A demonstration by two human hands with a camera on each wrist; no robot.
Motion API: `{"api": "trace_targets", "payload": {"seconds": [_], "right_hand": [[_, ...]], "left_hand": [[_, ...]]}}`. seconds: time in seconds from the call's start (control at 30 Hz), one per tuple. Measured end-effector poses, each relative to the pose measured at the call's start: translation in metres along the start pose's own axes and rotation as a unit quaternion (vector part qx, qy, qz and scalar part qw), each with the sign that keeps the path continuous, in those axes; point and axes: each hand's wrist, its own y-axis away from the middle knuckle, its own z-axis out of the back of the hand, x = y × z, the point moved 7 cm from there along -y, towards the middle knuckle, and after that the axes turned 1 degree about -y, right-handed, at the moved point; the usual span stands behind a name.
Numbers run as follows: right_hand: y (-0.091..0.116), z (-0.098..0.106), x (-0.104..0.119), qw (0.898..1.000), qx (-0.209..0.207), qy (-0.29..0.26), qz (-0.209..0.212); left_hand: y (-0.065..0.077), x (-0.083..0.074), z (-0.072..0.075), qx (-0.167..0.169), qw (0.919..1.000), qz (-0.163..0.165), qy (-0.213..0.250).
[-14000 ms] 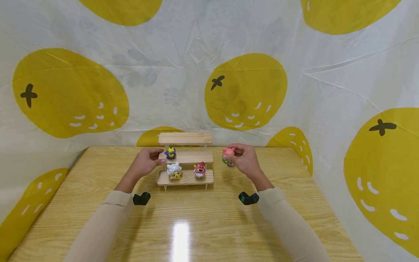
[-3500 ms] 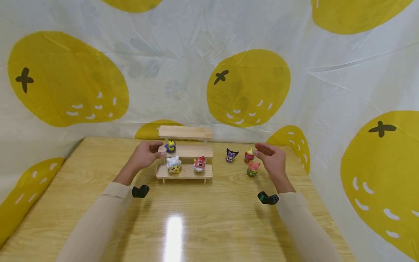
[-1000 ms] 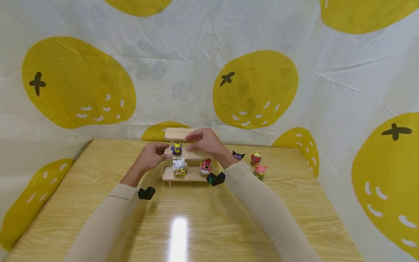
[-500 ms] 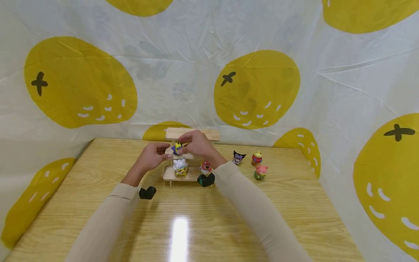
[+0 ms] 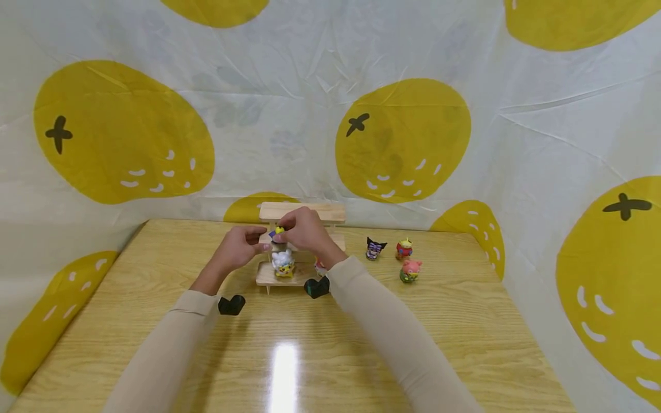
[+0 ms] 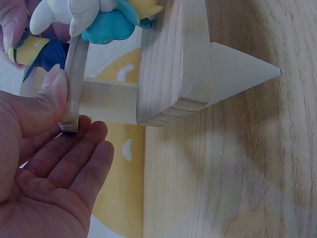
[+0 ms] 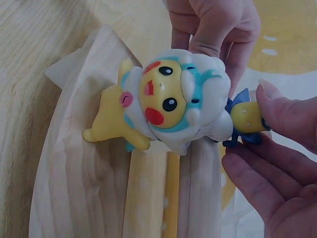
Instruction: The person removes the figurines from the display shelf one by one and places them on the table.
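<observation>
A three-tier wooden display shelf [image 5: 327, 213] stands at the back of the table. My left hand [image 5: 238, 248] grips the left end of its middle board, thumb on top and fingers below. On that board's left side, my right hand [image 5: 311, 232] pinches a small yellow-and-blue figurine [image 7: 246, 117] between thumb and fingers. It looks tilted, and whether its base touches the board I cannot tell. A yellow figurine in a white-and-teal hood [image 7: 166, 99] stands on the bottom board in front. A pink figurine [image 5: 320, 267] on the same board is mostly hidden behind my right wrist.
Right of the shelf, three figurines stand on the wooden table [image 5: 413, 344]: one purple with black ears [image 5: 375, 249], one red with a yellow top [image 5: 404, 249], one pink and green [image 5: 410, 271]. A fruit-patterned curtain [image 5: 289, 143] hangs close behind.
Earlier my right hand held the pink-and-green figurine, now standing on the table. Since then it has moved left to the middle board and grasped the yellow-and-blue figurine. My left hand keeps its place.
</observation>
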Motion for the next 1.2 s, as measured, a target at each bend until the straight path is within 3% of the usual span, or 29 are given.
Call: {"api": "trace_targets", "payload": {"seconds": [0.23, 0.53, 1.2], "right_hand": [[0.0, 0.004, 0.0, 1.0, -0.018, 0.009, 0.006], [0.006, 0.015, -0.001, 1.0, -0.009, 0.004, 0.028], [0.013, 0.035, -0.01, 1.0, -0.013, 0.006, 0.013]], "left_hand": [[0.0, 0.0, -0.001, -0.006, 1.0, 0.0, -0.006], [-0.001, 0.0, -0.002, -0.005, 1.0, 0.002, -0.006], [0.002, 0.0, -0.002, 0.0, 0.9999, 0.015, -0.002]]}}
